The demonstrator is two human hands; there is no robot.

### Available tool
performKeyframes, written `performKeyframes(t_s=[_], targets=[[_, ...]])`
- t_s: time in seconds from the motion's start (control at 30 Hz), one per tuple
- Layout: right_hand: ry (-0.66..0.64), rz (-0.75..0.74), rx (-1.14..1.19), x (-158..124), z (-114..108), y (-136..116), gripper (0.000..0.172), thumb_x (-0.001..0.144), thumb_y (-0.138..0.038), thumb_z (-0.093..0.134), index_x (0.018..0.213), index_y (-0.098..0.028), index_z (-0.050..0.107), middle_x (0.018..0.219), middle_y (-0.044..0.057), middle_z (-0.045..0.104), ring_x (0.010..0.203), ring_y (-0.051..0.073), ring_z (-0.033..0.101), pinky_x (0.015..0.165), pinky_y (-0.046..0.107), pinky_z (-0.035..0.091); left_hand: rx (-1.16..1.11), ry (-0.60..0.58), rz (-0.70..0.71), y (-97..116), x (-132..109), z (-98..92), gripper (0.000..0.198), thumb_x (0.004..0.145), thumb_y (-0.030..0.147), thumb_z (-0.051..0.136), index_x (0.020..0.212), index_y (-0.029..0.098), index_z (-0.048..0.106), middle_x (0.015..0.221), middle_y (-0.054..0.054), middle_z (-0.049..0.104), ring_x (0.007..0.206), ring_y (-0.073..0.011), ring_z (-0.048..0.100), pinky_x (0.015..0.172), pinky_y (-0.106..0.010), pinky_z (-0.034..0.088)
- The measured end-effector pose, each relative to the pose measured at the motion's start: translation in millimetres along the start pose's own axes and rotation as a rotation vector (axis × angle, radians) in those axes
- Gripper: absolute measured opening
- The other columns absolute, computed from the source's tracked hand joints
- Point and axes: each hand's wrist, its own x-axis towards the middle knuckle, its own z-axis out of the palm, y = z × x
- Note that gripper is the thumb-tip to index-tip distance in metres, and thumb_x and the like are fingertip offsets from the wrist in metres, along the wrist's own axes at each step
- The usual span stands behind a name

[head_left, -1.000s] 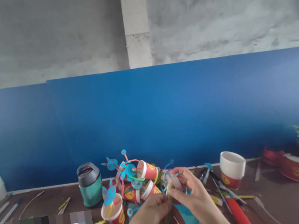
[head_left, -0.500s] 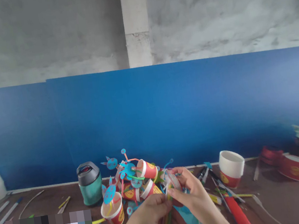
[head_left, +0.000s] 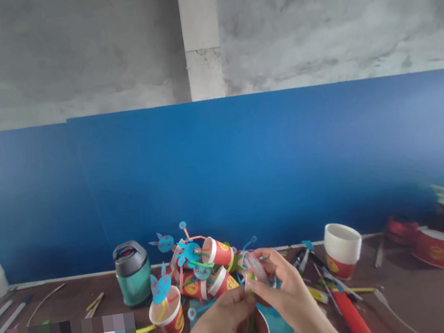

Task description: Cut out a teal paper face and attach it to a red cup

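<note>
At the bottom centre, my left hand (head_left: 223,320) is closed round a green and yellow strip (head_left: 248,332), with thumb and fingertips pinched near its top. A white-rimmed cup (head_left: 263,327) shows partly behind its fingers. My right hand (head_left: 285,289) holds a roll of clear tape (head_left: 256,267) between thumb and fingers, its thumb tip touching the strip's top by the left fingertips. Just beyond the hands lies a pile of red and white paper cups (head_left: 219,250) with blue paper animal faces (head_left: 162,288) on coloured strips.
A teal bottle with a dark lid (head_left: 133,272) stands left of the pile. White cups (head_left: 343,248) are stacked to the right, near pens and a red tool (head_left: 354,319). More cups (head_left: 435,248) stand far right; pens (head_left: 12,318) lie far left.
My left hand's lower fingers have curled in, and more of the white-rimmed cup behind them shows. My right hand and the tape have barely moved.
</note>
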Motion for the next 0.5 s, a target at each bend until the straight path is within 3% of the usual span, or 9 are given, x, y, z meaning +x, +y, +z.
performKeyframes(t_s=[0.2, 0.37, 0.5], targets=[[0.011, -0.105, -0.125, -1.7, 0.3, 8.2, 0.031, 0.071, -0.017, 0.062, 0.101, -0.023, 0.055, 0.096, 0.004, 0.069, 0.091, 0.023, 0.063, 0.082, 0.033, 0.047, -0.066, -0.008, 0.024, 1.5, -1.7, 1.7, 0.034, 0.076, 0.046, 0.057, 0.078, 0.012, 0.054, 0.061, -0.006, 0.066, 0.033, -0.0085, 0.052, 0.032, -0.018, 0.024], [0.003, -0.188, -0.271, -2.2, -1.0, 9.4, 0.034, 0.072, -0.018, 0.062, 0.105, -0.027, 0.057, 0.106, 0.003, 0.065, 0.096, 0.024, 0.060, 0.087, 0.036, 0.045, -0.052, 0.021, 0.029, 0.2, -0.3, 1.8, 0.037, 0.076, 0.048, 0.058, 0.080, 0.012, 0.054, 0.056, -0.004, 0.062, 0.033, -0.0081, 0.049, 0.033, -0.019, 0.024], [0.005, -0.129, -0.184, 0.0, -6.8, -1.0, 0.026, 0.078, -0.031, 0.060, 0.103, -0.024, 0.056, 0.100, 0.005, 0.067, 0.093, 0.023, 0.061, 0.082, 0.033, 0.047, -0.014, 0.155, 0.034, -1.6, 2.3, -4.0, 0.040, 0.073, 0.052, 0.060, 0.079, 0.013, 0.054, 0.051, 0.001, 0.055, 0.034, -0.0060, 0.045, 0.036, -0.019, 0.022]])
